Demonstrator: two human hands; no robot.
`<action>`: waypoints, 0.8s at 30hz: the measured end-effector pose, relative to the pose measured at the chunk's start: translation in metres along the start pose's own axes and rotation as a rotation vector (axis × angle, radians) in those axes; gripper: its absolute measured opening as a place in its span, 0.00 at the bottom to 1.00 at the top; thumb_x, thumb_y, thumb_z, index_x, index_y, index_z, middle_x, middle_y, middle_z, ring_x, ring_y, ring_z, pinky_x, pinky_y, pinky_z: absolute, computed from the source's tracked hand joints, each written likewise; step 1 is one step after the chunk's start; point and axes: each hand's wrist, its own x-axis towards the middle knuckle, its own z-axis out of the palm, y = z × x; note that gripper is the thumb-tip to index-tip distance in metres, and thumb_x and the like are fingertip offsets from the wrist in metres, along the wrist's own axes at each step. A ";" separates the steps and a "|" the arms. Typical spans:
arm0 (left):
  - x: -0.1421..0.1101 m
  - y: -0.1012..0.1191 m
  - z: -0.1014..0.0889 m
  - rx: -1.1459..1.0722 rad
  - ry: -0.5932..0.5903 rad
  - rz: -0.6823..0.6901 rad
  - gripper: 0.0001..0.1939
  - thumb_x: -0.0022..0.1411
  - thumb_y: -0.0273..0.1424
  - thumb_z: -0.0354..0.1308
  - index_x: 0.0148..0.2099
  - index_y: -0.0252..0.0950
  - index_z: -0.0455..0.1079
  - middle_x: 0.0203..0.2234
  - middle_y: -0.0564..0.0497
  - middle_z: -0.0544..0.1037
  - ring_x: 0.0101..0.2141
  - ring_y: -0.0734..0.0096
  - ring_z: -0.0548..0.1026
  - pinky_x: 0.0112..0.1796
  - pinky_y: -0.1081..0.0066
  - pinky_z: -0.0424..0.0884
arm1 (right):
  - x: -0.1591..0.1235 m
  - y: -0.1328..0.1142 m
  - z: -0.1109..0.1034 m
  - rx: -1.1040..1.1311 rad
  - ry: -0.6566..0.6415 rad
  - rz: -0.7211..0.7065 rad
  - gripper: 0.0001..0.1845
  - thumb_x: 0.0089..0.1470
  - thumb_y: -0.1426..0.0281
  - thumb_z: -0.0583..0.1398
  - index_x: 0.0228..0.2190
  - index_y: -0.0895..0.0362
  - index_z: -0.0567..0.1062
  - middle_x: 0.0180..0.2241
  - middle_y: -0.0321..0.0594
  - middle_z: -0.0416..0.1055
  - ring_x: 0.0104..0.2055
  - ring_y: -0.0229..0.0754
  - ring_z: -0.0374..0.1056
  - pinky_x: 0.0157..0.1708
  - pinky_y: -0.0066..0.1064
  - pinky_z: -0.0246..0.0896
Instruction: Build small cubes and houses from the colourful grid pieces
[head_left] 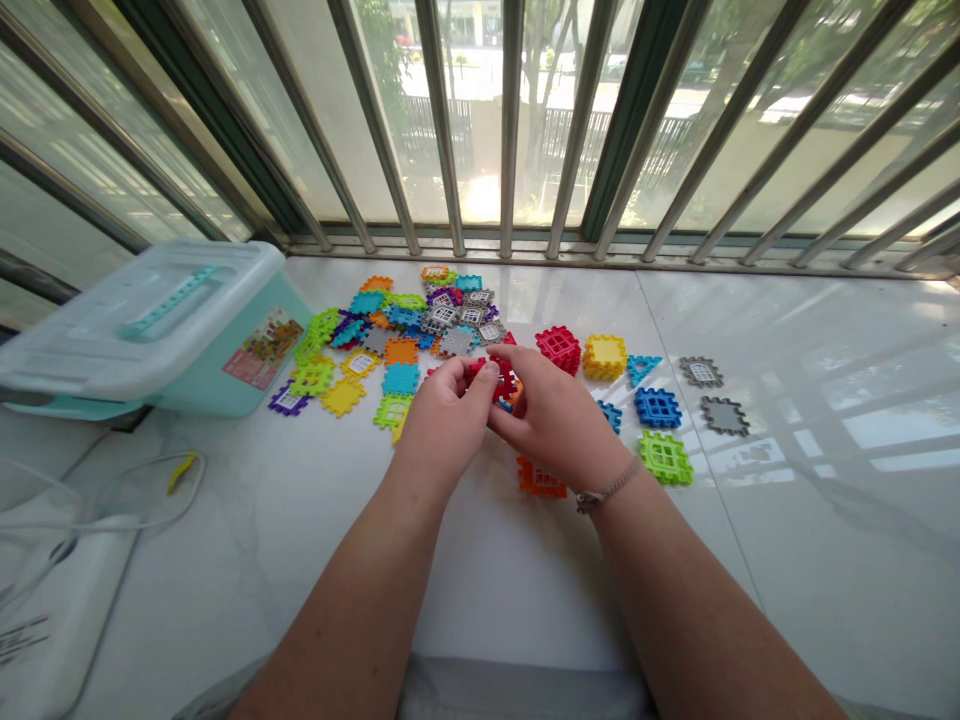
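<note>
The left hand (446, 420) and right hand (555, 420) are holding a small red plastic waffle-block cluster (504, 382) between them, fingers (480, 372) curled closed on both sides to steady it, above the middle of the white stone tabletop (825, 340), just before scattered multicoloured plastic waffle tiles (390, 340).

1. I see a white marble-look ledge (810, 570) carrying everything.
2. A pale teal plastic storage box (251, 370) with a clear lid sits at its left edge.
3. Multicoloured interlocking plastic tiles (375, 345) lie scattered toward the far edge.
4. A hollow yellow tile cube (604, 357) stands right of them.
</note>
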 end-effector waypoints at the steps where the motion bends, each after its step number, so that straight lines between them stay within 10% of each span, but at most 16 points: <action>1: 0.000 0.000 0.000 -0.002 0.002 0.000 0.15 0.70 0.46 0.66 0.43 0.39 0.80 0.32 0.51 0.81 0.33 0.67 0.76 0.34 0.69 0.69 | 0.000 0.000 0.000 0.002 0.000 0.000 0.29 0.66 0.65 0.67 0.65 0.55 0.74 0.61 0.52 0.80 0.50 0.53 0.81 0.48 0.44 0.77; 24: -0.001 0.000 0.000 0.052 -0.012 0.004 0.15 0.68 0.46 0.67 0.43 0.39 0.79 0.33 0.50 0.82 0.32 0.66 0.76 0.32 0.69 0.67 | 0.000 0.000 0.001 0.001 -0.011 -0.004 0.29 0.63 0.69 0.66 0.65 0.56 0.74 0.63 0.51 0.79 0.55 0.54 0.80 0.51 0.44 0.78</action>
